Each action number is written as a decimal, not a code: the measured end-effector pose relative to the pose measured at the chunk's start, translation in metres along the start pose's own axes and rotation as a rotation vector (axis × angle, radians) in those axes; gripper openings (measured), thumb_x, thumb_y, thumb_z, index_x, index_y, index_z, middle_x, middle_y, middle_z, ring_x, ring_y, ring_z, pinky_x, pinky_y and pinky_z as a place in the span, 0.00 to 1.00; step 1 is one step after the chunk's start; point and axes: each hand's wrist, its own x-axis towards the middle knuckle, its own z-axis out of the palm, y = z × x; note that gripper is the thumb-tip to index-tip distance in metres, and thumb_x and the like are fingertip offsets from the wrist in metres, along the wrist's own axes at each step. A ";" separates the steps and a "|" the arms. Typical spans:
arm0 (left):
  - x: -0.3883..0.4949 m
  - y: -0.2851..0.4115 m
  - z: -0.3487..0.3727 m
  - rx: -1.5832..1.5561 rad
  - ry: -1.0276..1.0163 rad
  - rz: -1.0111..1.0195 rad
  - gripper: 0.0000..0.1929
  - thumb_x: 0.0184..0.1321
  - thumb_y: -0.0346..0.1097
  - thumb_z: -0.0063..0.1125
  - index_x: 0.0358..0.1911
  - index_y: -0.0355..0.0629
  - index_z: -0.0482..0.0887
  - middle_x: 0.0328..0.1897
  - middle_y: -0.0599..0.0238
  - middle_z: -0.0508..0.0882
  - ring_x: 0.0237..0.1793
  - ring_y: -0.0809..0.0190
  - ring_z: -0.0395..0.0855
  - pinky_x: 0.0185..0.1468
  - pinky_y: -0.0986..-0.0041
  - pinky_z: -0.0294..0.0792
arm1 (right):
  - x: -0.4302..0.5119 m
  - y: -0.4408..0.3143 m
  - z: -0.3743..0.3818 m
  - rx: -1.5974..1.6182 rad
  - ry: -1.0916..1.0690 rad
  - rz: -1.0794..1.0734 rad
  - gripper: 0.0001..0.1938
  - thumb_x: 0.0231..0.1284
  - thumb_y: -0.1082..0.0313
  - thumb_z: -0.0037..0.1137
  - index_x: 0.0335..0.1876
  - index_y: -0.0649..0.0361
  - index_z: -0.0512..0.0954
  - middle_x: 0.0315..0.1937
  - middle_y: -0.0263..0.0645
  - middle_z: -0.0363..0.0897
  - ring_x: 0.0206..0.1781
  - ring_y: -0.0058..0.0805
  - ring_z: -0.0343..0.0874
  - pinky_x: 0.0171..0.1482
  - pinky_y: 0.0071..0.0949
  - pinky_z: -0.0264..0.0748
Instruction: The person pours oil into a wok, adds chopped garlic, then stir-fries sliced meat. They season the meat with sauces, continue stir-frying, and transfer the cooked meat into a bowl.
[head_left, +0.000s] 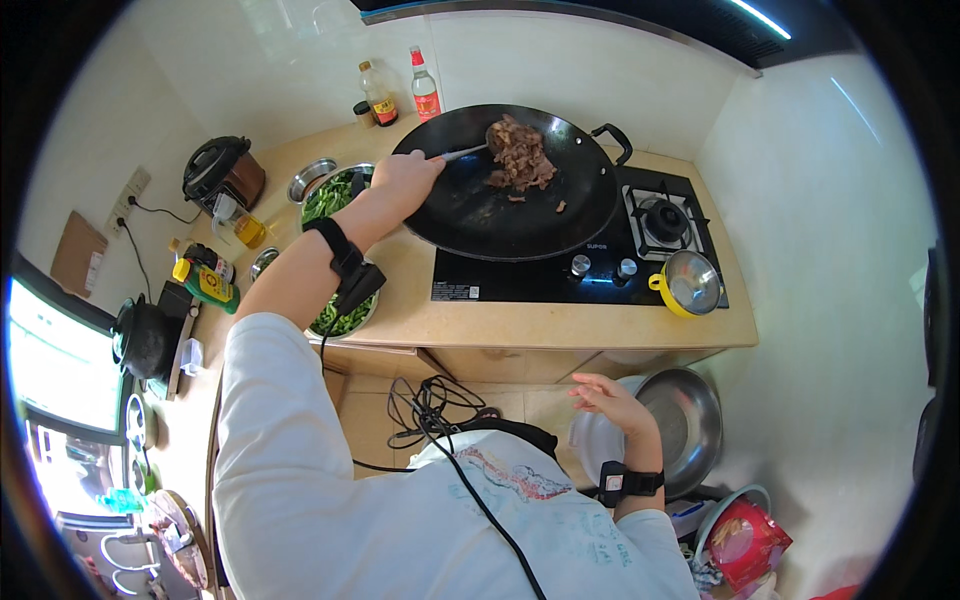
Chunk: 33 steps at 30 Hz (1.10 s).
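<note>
My left hand (409, 180) is closed around the handle of a metal ladle (466, 153). The ladle's head rests against a heap of cooked, browned meat pieces (523, 157) in a large black wok (480, 217). A few bits of meat lie apart from the heap. The wok sits over the left side of a black two-burner gas hob (510, 281) and hides the burner beneath. Low in front of the counter, my right hand (611, 405) hangs free with its fingers apart. Beneath my left arm are bowls of cut green vegetables (330, 196), partly hidden.
A yellow-handled metal bowl (691, 283) stands by the bare right burner (666, 219). Bottles (425, 86) line the back wall. An electric pressure cooker (225, 172) and an oil jug (244, 225) stand left. A tangled black cable (431, 409) hangs before me. A steel basin (686, 427) is lower right.
</note>
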 end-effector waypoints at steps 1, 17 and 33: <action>-0.001 0.001 0.000 0.040 0.023 -0.012 0.17 0.61 0.33 0.46 0.52 0.60 0.77 0.37 0.65 0.79 0.36 0.56 0.83 0.35 0.66 0.74 | 0.000 -0.002 -0.001 -0.012 0.009 0.007 0.23 0.65 0.59 0.51 0.63 0.58 0.66 0.50 0.39 0.76 0.48 0.26 0.76 0.52 0.26 0.72; 0.013 -0.045 -0.070 -0.488 -0.374 0.213 0.12 0.57 0.37 0.56 0.43 0.46 0.85 0.23 0.68 0.82 0.20 0.71 0.77 0.28 0.77 0.70 | 0.003 -0.013 0.005 -0.027 0.009 0.012 0.23 0.66 0.59 0.50 0.63 0.61 0.66 0.49 0.39 0.76 0.46 0.23 0.76 0.50 0.22 0.72; 0.042 -0.009 -0.016 -0.434 -0.102 0.060 0.11 0.57 0.37 0.54 0.42 0.48 0.85 0.30 0.62 0.86 0.32 0.55 0.84 0.37 0.68 0.74 | -0.002 -0.016 0.012 -0.005 -0.012 -0.009 0.22 0.66 0.61 0.49 0.63 0.59 0.66 0.50 0.40 0.75 0.47 0.25 0.76 0.51 0.24 0.72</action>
